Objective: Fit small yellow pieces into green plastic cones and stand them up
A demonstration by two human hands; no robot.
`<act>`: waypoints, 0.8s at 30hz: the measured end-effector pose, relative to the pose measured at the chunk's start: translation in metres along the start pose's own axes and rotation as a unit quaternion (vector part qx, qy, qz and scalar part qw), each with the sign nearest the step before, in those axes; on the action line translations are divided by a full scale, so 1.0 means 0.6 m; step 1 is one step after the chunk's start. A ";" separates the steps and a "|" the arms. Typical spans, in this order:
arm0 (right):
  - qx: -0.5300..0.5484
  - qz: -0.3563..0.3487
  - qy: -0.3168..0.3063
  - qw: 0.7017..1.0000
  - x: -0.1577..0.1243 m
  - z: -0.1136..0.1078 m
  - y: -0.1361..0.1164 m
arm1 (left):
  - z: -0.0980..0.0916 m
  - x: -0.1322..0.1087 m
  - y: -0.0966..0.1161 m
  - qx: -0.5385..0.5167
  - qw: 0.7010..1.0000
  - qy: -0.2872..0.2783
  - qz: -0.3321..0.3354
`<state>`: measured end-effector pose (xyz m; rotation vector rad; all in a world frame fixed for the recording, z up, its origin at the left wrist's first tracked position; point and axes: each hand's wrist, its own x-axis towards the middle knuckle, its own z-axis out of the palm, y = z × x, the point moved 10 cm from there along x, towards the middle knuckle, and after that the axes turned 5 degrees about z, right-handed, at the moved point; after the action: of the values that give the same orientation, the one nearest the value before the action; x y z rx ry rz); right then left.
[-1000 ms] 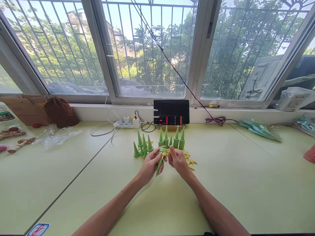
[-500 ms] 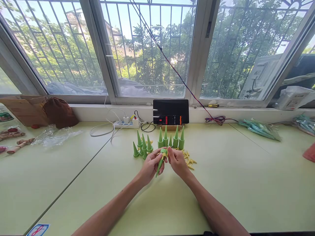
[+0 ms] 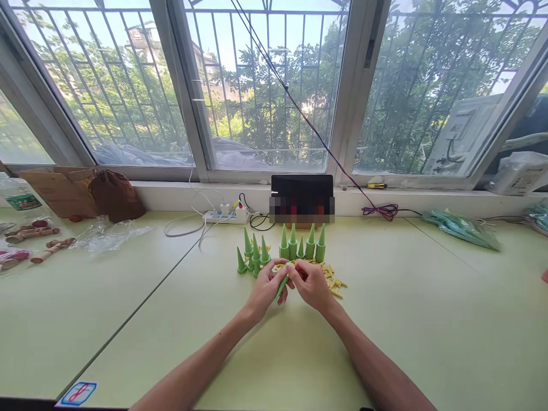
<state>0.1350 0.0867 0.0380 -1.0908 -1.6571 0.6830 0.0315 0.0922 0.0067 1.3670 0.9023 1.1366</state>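
My left hand [image 3: 264, 286] is closed round a green cone-shaped spike [image 3: 281, 287], its tip pointing down toward me. My right hand [image 3: 311, 282] pinches at the spike's wide top end, fingers pressed together; whatever small piece they hold is hidden. Just behind my hands, several green cones [image 3: 302, 244] stand upright in a row, with another cluster of cones [image 3: 252, 255] to their left. A scatter of small yellow pieces [image 3: 331, 276] lies on the table to the right of my hands.
A dark screen [image 3: 302, 199] stands against the window ledge behind the cones, beside a power strip [image 3: 225, 216] with white cables. Wooden pieces [image 3: 34, 242], clear plastic [image 3: 109, 234] and a brown pouch [image 3: 115, 195] lie far left. Teal bags [image 3: 460, 228] lie far right.
My hands have drawn closer together over the spike's top, now covering its wide end. The view has shifted slightly.
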 end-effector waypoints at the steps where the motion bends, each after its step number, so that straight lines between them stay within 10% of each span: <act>1: 0.000 0.002 0.004 1.000 0.000 -0.001 0.001 | 0.002 0.000 0.001 0.010 1.000 -0.005 0.007; 12: -0.044 0.053 0.127 0.990 0.007 -0.047 0.024 | 0.019 -0.016 0.027 0.173 0.972 -0.046 0.150; 24: -0.001 0.075 0.117 0.990 0.007 -0.042 0.033 | 0.011 -0.015 0.038 0.285 0.941 -0.009 0.184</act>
<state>0.1650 0.0978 0.0317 -1.2573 -1.3870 0.6228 0.0337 0.0792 0.0286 2.0855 1.0379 1.1812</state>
